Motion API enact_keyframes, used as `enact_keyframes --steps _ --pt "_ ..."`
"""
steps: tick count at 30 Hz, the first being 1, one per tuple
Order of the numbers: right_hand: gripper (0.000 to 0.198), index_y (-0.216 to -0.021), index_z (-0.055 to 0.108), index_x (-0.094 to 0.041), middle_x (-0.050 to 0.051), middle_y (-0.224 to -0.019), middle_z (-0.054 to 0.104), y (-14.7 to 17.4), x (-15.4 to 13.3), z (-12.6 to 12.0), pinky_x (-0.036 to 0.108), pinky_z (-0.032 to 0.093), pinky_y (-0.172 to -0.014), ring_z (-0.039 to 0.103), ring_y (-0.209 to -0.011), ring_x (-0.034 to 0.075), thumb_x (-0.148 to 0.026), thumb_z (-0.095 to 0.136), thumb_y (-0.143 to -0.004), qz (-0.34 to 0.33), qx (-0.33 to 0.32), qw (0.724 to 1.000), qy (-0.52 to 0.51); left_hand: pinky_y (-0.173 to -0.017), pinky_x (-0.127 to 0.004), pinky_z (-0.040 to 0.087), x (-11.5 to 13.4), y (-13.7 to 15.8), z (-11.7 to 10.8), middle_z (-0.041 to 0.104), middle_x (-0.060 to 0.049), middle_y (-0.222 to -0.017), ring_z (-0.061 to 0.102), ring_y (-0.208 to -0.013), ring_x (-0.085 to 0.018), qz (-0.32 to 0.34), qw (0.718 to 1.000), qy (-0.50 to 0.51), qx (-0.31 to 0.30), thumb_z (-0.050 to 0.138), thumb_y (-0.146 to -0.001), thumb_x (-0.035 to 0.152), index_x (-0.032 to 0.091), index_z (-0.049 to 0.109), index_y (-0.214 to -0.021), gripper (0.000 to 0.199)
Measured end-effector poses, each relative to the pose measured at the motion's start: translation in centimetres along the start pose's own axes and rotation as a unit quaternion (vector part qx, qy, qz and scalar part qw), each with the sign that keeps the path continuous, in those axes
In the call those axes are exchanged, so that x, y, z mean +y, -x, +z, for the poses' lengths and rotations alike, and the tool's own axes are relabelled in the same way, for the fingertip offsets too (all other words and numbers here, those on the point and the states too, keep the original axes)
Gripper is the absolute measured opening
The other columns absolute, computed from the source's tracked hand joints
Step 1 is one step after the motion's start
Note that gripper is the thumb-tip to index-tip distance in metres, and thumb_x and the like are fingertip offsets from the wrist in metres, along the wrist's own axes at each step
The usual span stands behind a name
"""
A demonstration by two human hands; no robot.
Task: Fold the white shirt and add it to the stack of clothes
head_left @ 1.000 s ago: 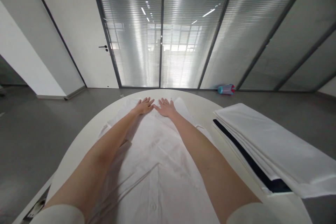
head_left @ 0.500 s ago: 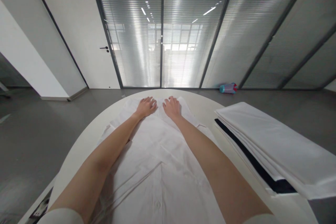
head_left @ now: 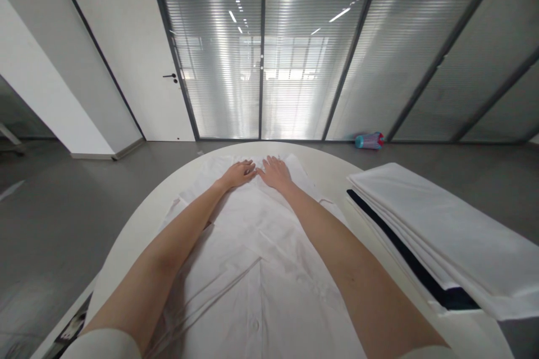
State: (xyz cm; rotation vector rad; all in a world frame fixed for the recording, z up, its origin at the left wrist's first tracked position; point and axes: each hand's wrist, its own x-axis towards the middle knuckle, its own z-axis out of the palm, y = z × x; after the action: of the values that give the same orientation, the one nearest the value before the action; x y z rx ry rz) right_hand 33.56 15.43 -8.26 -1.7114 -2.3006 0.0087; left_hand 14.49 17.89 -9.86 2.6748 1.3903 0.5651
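Observation:
A white button-up shirt (head_left: 236,258) lies spread across the round table, its button placket running down the middle toward me. At the shirt's far end my left hand (head_left: 239,174) rests on the cloth, palm down, fingers stretched toward the right. Close beside it, almost touching, my right hand (head_left: 275,173) lies on the same fabric with its fingers spread. Slanting folds cross the front of the shirt below my forearms. Whatever cloth is under the palms is hidden.
The white round table (head_left: 138,230) has its curved far edge just beyond my hands. To the right sits a stack of folded white cloth (head_left: 442,230) with a dark layer (head_left: 404,252) in it. A blue and red object (head_left: 369,141) lies on the floor by the glass partition (head_left: 295,95).
My hands have moved closer together at the far end of the shirt, the left one shifting right with its fingers less spread. The view has shifted slightly.

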Motion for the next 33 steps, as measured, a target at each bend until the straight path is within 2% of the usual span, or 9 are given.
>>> enact_keyframes --steps 3,5,10,14,19,23,27,30,33 --pt "0.056 -0.149 0.045 -0.020 0.010 -0.161 0.034 -0.5 1.1 0.1 0.049 0.021 -0.117 0.029 -0.146 0.027 -0.051 0.035 -0.103 -0.005 -0.043 0.999 -0.007 -0.117 -0.036 0.034 -0.3 0.0 -0.1 0.052 -0.008 -0.149 0.043 -0.142 -0.024 -0.004 1.000 -0.004 -0.018 0.048 -0.098 0.043 0.024 0.059 -0.135 0.043" --pt "0.049 -0.149 0.045 -0.019 0.010 -0.159 0.037 -0.7 2.2 -0.2 0.045 0.024 -0.116 0.032 -0.144 0.026 -0.037 0.036 -0.104 -0.001 -0.039 0.999 0.009 -0.116 -0.038 0.035 -0.3 0.1 -0.2 0.052 -0.009 -0.149 0.043 -0.141 -0.025 -0.002 1.000 -0.007 -0.014 0.049 -0.097 0.042 0.023 0.061 -0.133 0.042" --pt "0.042 -0.127 0.066 -0.016 0.018 -0.129 0.063 -0.2 4.5 -1.8 0.041 0.036 -0.104 0.052 -0.124 0.030 -0.011 0.036 -0.098 0.024 -0.010 0.998 0.051 -0.118 -0.039 0.033 2.0 -0.4 -0.3 0.056 -0.010 -0.145 0.046 -0.139 -0.025 0.032 0.999 -0.010 0.021 0.048 -0.097 0.036 0.020 0.065 -0.126 0.037" --pt "0.039 -0.121 0.068 -0.019 0.015 -0.120 0.066 0.4 4.9 -2.4 0.040 0.037 -0.100 0.051 -0.120 0.029 -0.010 0.039 -0.097 0.011 -0.004 0.997 0.073 -0.118 -0.038 0.034 5.5 -1.2 0.8 0.054 -0.011 -0.147 0.045 -0.140 -0.023 0.093 0.996 0.000 0.003 0.045 -0.098 0.042 0.017 0.054 -0.139 0.049" --pt "0.029 -0.111 0.070 -0.018 0.014 -0.119 0.064 0.5 4.9 -2.5 0.040 0.035 -0.100 0.045 -0.121 0.030 -0.015 0.045 -0.097 0.005 0.013 0.996 0.092 -0.120 -0.050 0.025 7.4 -1.1 1.7 0.045 -0.014 -0.154 0.038 -0.145 -0.026 0.058 0.996 0.002 -0.072 0.038 -0.100 0.051 0.017 0.038 -0.150 0.060" --pt "0.024 -0.107 0.070 -0.019 0.014 -0.125 0.057 0.9 5.0 -2.5 0.040 0.037 -0.098 0.045 -0.118 0.030 -0.021 0.049 -0.097 0.038 0.074 0.992 0.097 -0.120 -0.050 0.024 7.5 -0.8 1.5 0.044 -0.016 -0.154 0.037 -0.145 -0.027 0.042 0.997 0.012 -0.070 0.041 -0.099 0.053 0.016 0.036 -0.152 0.065" --pt "0.027 -0.118 0.065 -0.019 0.015 -0.125 0.056 1.3 4.9 -2.0 0.039 0.038 -0.097 0.049 -0.116 0.028 -0.021 0.048 -0.097 0.045 0.113 0.990 0.070 -0.119 -0.042 0.030 7.3 -0.8 1.1 0.047 -0.014 -0.152 0.042 -0.142 -0.026 0.060 0.998 0.034 -0.010 0.042 -0.100 0.049 0.015 0.043 -0.148 0.059" --pt "0.026 -0.117 0.065 -0.018 0.014 -0.122 0.059 1.0 4.8 -1.1 0.036 0.039 -0.099 0.053 -0.115 0.026 -0.030 0.052 -0.097 0.018 0.098 0.995 -0.008 -0.119 -0.038 0.032 6.2 -0.9 0.3 0.055 -0.010 -0.146 0.045 -0.140 -0.024 0.040 0.997 0.050 0.033 0.039 -0.102 0.045 0.017 0.052 -0.141 0.050" --pt "0.030 -0.119 0.066 -0.017 0.011 -0.118 0.063 0.4 4.8 -0.2 0.031 0.042 -0.097 0.058 -0.110 0.021 -0.034 0.057 -0.096 0.013 0.048 0.995 -0.090 -0.116 -0.038 0.036 4.5 -0.3 -1.3 0.061 -0.011 -0.140 0.051 -0.135 -0.024 -0.005 0.998 0.057 0.029 0.037 -0.103 0.045 0.016 0.058 -0.136 0.049"
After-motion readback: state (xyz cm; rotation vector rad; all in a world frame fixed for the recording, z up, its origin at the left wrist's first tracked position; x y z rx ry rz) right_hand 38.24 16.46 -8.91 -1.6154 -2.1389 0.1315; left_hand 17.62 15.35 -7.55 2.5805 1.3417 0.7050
